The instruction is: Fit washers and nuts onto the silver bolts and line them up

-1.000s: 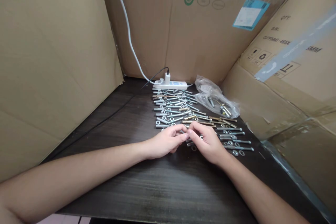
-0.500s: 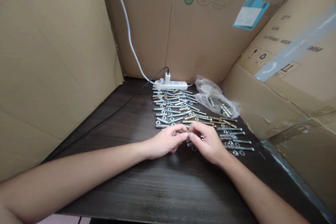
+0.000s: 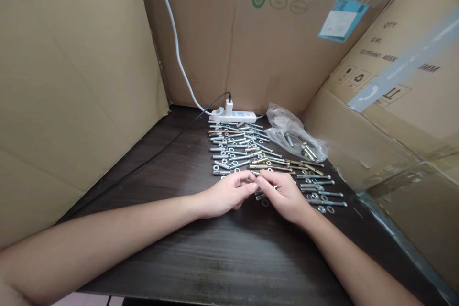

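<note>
My left hand (image 3: 229, 192) and my right hand (image 3: 281, 193) meet fingertip to fingertip over the near edge of the spread hardware. Both are closed in a pinch; whatever lies between the fingers is too small and too covered to name. Behind them lie rows of silver bolts (image 3: 236, 153), metal sleeves and loose nuts (image 3: 215, 168). A brass-coloured bolt (image 3: 272, 168) lies just beyond my fingertips. Right of my right hand are several long silver bolts (image 3: 328, 202) with washers (image 3: 330, 210) beside them. My right hand partly hides more pieces below it.
A white power strip (image 3: 236, 116) with a plug and cables sits behind the hardware. A clear plastic bag (image 3: 297, 136) holding metal parts lies at the back right. Cardboard boxes (image 3: 229, 33) wall in the dark wooden table (image 3: 186, 253) at left, back and right.
The fingers of my right hand have shifted slightly against those of my left. Both arms stay in nearly the same place, and the hardware on the table has not moved.
</note>
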`<action>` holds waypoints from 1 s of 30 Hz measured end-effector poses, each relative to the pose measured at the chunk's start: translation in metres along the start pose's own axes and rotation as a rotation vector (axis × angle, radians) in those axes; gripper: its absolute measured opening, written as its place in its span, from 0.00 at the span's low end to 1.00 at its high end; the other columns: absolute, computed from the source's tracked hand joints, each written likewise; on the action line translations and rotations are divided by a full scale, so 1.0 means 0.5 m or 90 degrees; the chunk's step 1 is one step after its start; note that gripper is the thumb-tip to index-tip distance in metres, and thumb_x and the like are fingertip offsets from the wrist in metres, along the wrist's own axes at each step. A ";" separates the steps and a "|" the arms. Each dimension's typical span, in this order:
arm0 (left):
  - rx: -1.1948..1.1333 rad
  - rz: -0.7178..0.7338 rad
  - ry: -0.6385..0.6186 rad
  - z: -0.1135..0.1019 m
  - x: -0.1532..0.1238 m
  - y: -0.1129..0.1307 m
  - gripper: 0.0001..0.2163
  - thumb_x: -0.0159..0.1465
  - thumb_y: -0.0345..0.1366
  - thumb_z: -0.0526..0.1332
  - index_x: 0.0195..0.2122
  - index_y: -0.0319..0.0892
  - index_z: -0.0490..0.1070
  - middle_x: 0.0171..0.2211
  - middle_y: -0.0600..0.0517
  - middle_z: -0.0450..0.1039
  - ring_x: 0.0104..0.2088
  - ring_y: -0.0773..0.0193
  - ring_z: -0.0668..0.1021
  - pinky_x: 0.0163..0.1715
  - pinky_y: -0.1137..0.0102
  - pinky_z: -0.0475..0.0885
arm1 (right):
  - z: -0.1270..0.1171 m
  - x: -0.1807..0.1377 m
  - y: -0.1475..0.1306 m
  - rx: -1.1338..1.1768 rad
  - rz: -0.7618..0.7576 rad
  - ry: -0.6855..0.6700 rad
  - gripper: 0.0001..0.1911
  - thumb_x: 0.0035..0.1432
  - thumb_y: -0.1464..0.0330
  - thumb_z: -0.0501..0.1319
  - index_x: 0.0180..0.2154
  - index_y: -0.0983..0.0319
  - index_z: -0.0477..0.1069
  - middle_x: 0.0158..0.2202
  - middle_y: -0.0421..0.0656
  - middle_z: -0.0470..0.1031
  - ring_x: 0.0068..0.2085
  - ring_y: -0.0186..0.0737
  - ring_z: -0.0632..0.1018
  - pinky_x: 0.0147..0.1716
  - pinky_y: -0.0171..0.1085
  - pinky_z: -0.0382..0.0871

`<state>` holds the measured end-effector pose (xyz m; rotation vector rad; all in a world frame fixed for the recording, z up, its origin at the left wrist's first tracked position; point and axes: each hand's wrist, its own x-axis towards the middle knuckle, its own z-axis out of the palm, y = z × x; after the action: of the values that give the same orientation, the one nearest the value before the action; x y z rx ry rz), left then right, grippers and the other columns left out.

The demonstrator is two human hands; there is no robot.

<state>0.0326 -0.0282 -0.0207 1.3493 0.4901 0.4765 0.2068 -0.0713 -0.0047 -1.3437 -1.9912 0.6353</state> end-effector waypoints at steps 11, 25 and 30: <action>-0.072 -0.003 0.003 0.000 0.001 0.005 0.14 0.61 0.47 0.59 0.36 0.41 0.61 0.17 0.64 0.49 0.17 0.75 0.54 0.16 0.79 0.50 | -0.002 -0.003 -0.011 -0.016 0.003 0.032 0.08 0.58 0.67 0.54 0.27 0.61 0.61 0.23 0.37 0.62 0.25 0.33 0.63 0.26 0.33 0.57; -0.121 -0.045 0.004 -0.001 0.002 0.003 0.14 0.61 0.46 0.59 0.35 0.41 0.60 0.18 0.63 0.48 0.17 0.76 0.52 0.16 0.81 0.48 | 0.000 -0.002 -0.002 -0.022 0.011 0.007 0.20 0.65 0.61 0.49 0.21 0.61 0.55 0.20 0.36 0.58 0.23 0.31 0.60 0.25 0.33 0.54; -0.107 -0.025 0.004 0.001 0.001 0.006 0.14 0.60 0.46 0.60 0.35 0.41 0.60 0.17 0.64 0.48 0.16 0.76 0.52 0.15 0.81 0.49 | -0.001 -0.004 -0.007 -0.019 0.004 0.038 0.11 0.60 0.65 0.54 0.26 0.61 0.61 0.23 0.37 0.63 0.25 0.33 0.64 0.26 0.33 0.57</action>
<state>0.0333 -0.0278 -0.0177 1.1749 0.4704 0.4787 0.2054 -0.0742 -0.0024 -1.3721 -1.9563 0.5634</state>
